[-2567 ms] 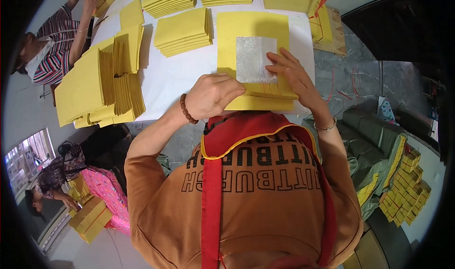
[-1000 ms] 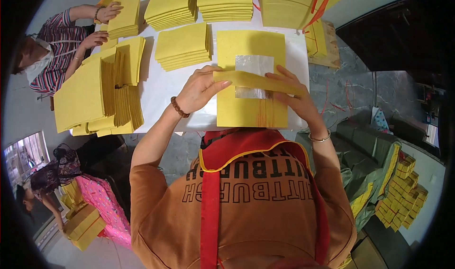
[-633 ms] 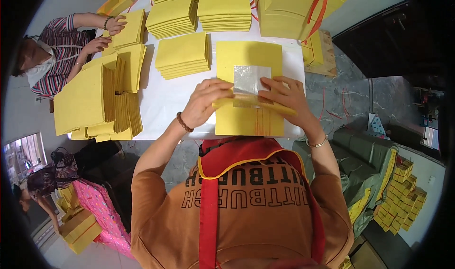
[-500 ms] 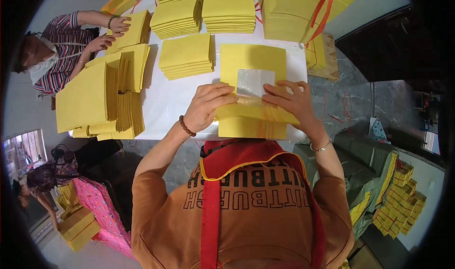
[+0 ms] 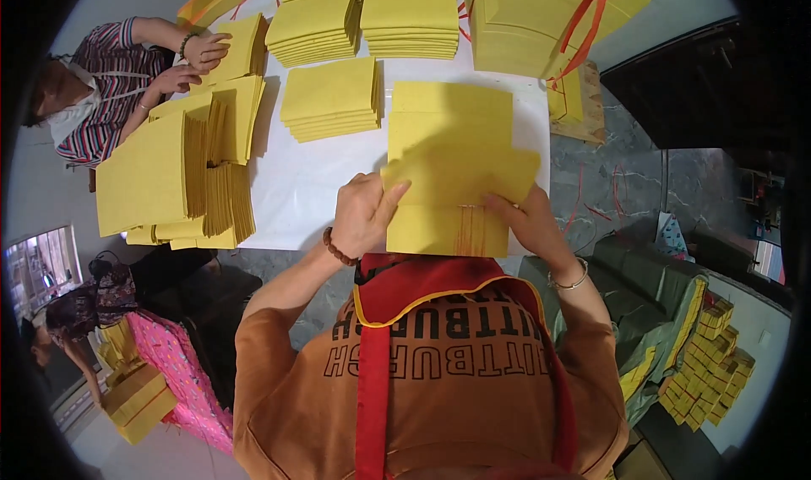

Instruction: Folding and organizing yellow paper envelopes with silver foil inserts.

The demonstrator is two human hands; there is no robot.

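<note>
Centre of frame: your left hand [image 5: 361, 214] and right hand [image 5: 525, 220] are each pinching a yellow sheet [image 5: 460, 176]. It is lying over the yellow stack [image 5: 448, 112] on the white table [image 5: 308, 180].

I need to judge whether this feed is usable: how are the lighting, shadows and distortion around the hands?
Head view: even, bright light, no glare on the white table; soft shadows beside the yellow sheet stacks. Fisheye bending curves the table edges, and a black rim surrounds the picture. The left hand, right hand and the folded yellow sheet they hold look sharp.
</note>
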